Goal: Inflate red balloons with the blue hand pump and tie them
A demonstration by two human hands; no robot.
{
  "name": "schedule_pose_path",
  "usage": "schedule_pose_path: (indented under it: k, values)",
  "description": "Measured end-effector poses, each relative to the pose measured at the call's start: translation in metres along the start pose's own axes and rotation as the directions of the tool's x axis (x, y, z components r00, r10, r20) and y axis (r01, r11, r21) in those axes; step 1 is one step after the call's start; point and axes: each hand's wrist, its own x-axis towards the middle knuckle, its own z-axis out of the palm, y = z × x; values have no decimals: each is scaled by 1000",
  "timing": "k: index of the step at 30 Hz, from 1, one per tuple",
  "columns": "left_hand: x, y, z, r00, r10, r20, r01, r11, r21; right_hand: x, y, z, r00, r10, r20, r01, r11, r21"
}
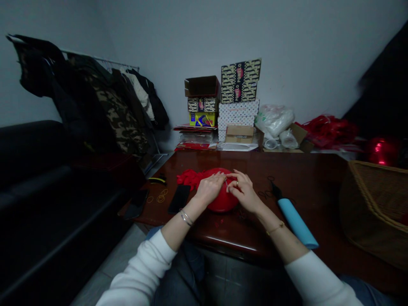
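Observation:
A round, glossy red thing (222, 200), like a ball or lantern, rests near the front edge of the brown table (258, 168). On its upper left side lies my left hand (210, 186), fingers stretched out and close together, fingertips by the top. My right hand (244, 191) is at its upper right, thumb and fingers curled in a pinch around a thin pale strip (226, 183). The fingertips of both hands nearly meet there. Crumpled red fabric or ribbon (188, 177) lies just left of the round thing. What is under my left palm is hidden.
Left are a black phone (179, 199), another dark phone-like slab (136, 204), yellow rubber bands (162, 196) and a yellow-black tool (157, 180). A blue cylinder (297, 223) and wicker basket (360, 204) stand right. Boxes (239, 112), plastic bags (276, 121) and red material (333, 131) line the back.

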Motion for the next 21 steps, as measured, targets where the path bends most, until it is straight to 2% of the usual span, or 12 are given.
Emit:
schedule_pose_path:
  k: [5,8,17,21]
  values:
    - [-2,0,2,1000,7,-6,-7,1000,-22,-1,-1,-1,998,6,-63,-25,952,-304]
    - [-3,0,3,999,22,-23,-23,1000,-19,1,0,-2,998,-37,-49,13,908,-419]
    - [-4,1,3,996,92,-23,-91,996,20,11,3,-22,986,-75,150,136,878,-458]
    - [-3,3,1,994,110,-25,-110,994,20,13,3,-21,981,-72,178,141,900,-413]
